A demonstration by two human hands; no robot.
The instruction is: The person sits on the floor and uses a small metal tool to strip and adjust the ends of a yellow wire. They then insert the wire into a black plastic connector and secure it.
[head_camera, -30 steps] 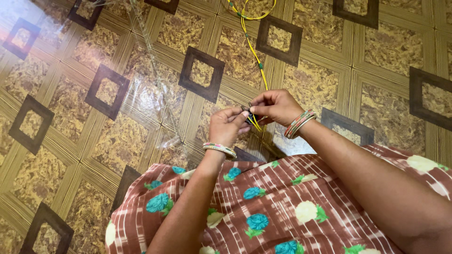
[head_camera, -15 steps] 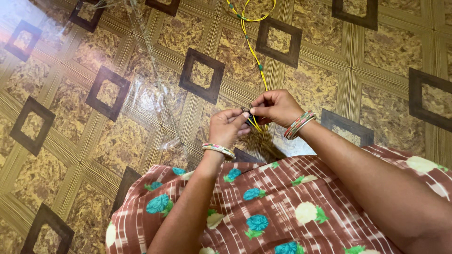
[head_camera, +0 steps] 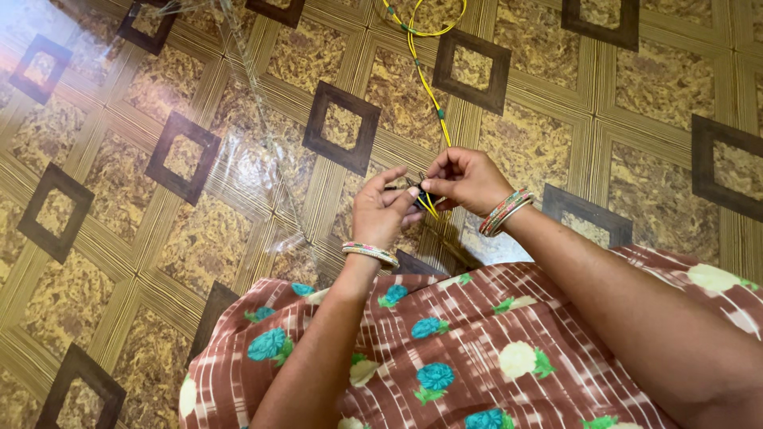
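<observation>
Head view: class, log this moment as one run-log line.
left hand: pinching small dark piece | right hand: pinching yellow cord | cord: runs away over patterned floor | bangles: both wrists

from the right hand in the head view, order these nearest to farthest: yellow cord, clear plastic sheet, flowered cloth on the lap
1. Yellow cord: pinched in the right hand itself, running up and away over the floor.
2. Flowered cloth: below the hand, over the lap.
3. Clear plastic sheet: off to the left, beyond the left hand.

The cloth and the sheet are fairly close to call.
</observation>
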